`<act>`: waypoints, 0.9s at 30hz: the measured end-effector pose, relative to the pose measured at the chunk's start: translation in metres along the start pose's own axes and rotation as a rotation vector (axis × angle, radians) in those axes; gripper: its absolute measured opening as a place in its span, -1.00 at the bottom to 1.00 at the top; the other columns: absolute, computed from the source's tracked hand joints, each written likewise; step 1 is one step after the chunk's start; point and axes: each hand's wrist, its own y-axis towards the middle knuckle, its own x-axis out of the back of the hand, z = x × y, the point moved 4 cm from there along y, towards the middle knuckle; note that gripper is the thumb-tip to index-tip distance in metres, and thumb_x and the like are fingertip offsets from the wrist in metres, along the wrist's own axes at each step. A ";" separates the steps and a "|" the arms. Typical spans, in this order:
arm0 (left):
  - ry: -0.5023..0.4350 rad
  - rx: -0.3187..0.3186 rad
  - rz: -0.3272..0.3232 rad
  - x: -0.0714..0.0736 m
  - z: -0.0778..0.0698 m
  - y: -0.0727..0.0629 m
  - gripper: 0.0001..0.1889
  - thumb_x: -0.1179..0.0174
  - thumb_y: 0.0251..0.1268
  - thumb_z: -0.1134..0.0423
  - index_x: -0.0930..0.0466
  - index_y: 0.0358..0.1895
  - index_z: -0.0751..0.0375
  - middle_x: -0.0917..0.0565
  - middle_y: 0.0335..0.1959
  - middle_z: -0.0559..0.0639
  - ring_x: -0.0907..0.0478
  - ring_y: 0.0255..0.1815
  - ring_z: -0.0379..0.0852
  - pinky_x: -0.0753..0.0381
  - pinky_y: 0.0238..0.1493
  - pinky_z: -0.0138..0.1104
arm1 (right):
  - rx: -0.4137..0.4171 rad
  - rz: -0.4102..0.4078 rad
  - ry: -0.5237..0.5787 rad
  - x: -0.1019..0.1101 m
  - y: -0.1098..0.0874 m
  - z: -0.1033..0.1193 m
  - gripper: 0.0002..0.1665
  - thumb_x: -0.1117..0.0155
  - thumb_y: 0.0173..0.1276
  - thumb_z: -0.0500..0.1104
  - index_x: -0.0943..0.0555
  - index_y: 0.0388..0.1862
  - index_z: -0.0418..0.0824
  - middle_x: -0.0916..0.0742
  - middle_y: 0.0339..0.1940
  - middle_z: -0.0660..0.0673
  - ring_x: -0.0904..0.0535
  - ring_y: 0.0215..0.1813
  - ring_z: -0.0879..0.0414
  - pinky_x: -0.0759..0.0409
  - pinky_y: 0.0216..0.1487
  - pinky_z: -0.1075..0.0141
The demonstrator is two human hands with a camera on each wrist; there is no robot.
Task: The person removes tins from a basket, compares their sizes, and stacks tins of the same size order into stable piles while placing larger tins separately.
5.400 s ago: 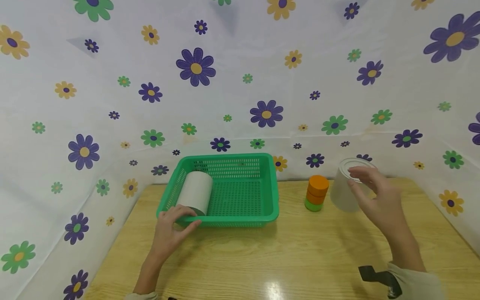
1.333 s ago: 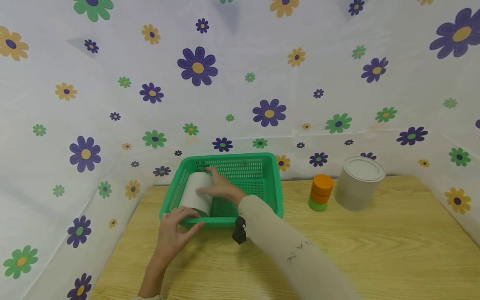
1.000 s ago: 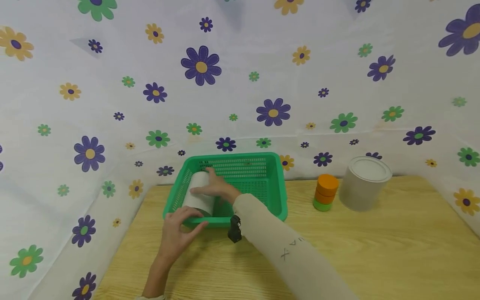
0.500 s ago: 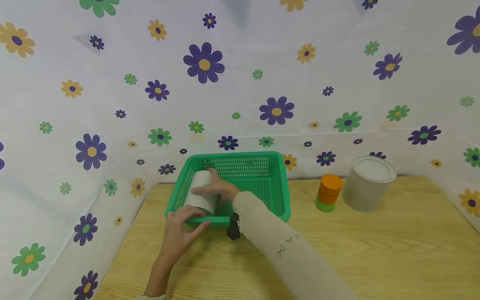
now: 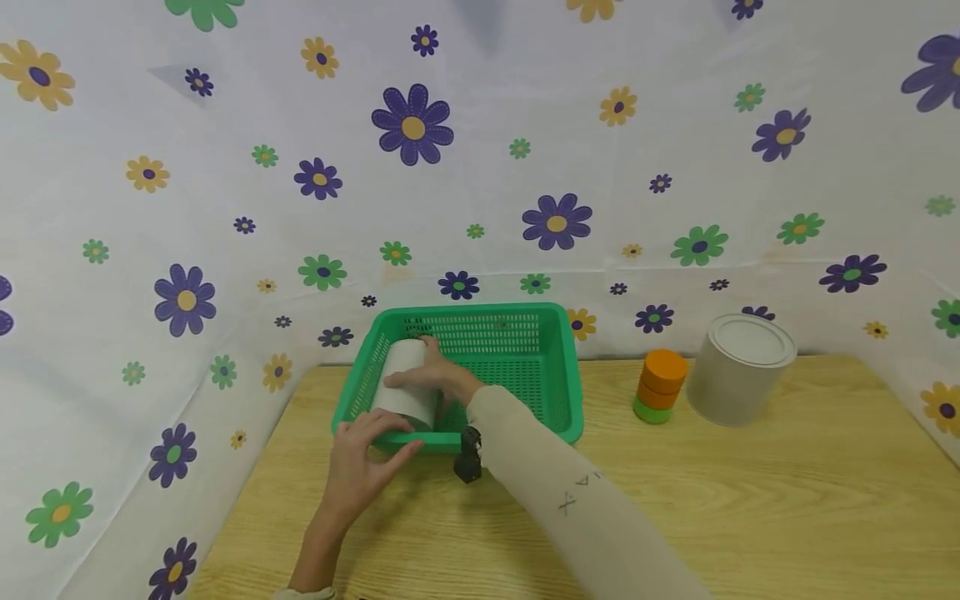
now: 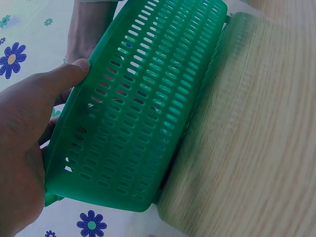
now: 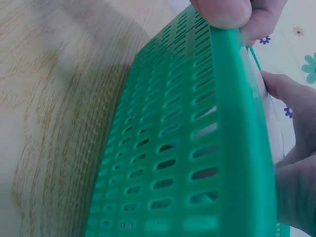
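Observation:
A green plastic basket [image 5: 480, 311] with slotted walls stands on the table. In its left part a plain white can [image 5: 406, 356] lies on its side. My right hand [image 5: 435, 375] reaches in and grips the can, thumb across its top and fingers around its far right side. My left hand [image 5: 360, 467] holds the basket's near rim at the left corner, fingers over the rim and thumb on the outer wall, as the left wrist view also shows. The right wrist view has the right hand partly hidden behind the green rim.
To the right of the basket a stack of orange and green round pieces [image 5: 660, 385] stands upright. Beside it is a larger white tin [image 5: 738, 367] with a lid. A flowered cloth [image 5: 480, 167] hangs behind the wooden table [image 5: 712, 508].
My right hand has moved left from beside the lidded tin into the basket and onto the white can. My left hand has stayed on the rim. Lately only the view shifts slightly.

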 end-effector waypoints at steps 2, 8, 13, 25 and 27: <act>-0.004 -0.003 0.000 0.000 -0.001 0.000 -0.76 -0.58 0.09 0.17 -0.71 -0.22 -0.09 -0.70 -0.20 -0.30 -0.57 -0.14 -0.19 -0.13 -0.14 -0.20 | 0.010 -0.022 -0.007 0.001 0.005 -0.001 0.27 -0.55 0.25 0.02 0.12 0.67 0.13 -0.40 0.35 -0.33 -0.48 0.25 -0.31 -0.57 -0.06 -0.37; 0.001 -0.021 -0.012 -0.001 -0.003 0.001 -0.76 -0.58 0.08 0.19 -0.71 -0.23 -0.07 -0.69 -0.23 -0.27 -0.60 -0.15 -0.15 -0.13 -0.15 -0.19 | 0.092 -0.079 -0.034 0.013 0.003 0.005 0.26 -0.56 0.23 0.03 0.10 0.67 0.21 -0.43 0.33 -0.31 -0.53 0.18 -0.26 -0.62 -0.14 -0.29; 0.005 0.003 -0.010 -0.001 -0.001 0.000 -0.75 -0.59 0.06 0.18 -0.70 -0.24 -0.09 -0.69 -0.23 -0.30 -0.59 -0.15 -0.18 -0.12 -0.15 -0.19 | 0.211 -0.096 -0.035 0.026 -0.020 0.016 0.25 -0.59 0.19 -0.01 0.04 0.66 0.14 -0.46 0.28 -0.33 -0.59 0.10 -0.24 -0.68 -0.28 -0.16; -0.012 -0.032 -0.020 0.000 -0.002 0.000 -0.78 -0.58 0.07 0.20 -0.74 -0.25 0.01 -0.66 -0.30 -0.24 -0.58 -0.21 -0.21 -0.13 -0.13 -0.20 | 0.523 -0.210 -0.125 0.058 -0.059 0.030 0.21 -0.58 0.19 -0.06 -0.03 0.65 -0.06 -0.51 0.27 -0.30 -0.58 0.12 -0.18 -0.70 -0.19 -0.01; -0.009 -0.037 -0.022 0.001 -0.002 0.000 -0.79 -0.58 0.08 0.20 -0.74 -0.25 0.02 -0.66 -0.31 -0.24 -0.58 -0.22 -0.21 -0.13 -0.14 -0.21 | 0.553 -0.215 -0.136 0.061 -0.065 0.032 0.21 -0.59 0.19 -0.06 -0.03 0.64 -0.07 -0.51 0.28 -0.29 -0.58 0.13 -0.17 -0.69 -0.17 0.00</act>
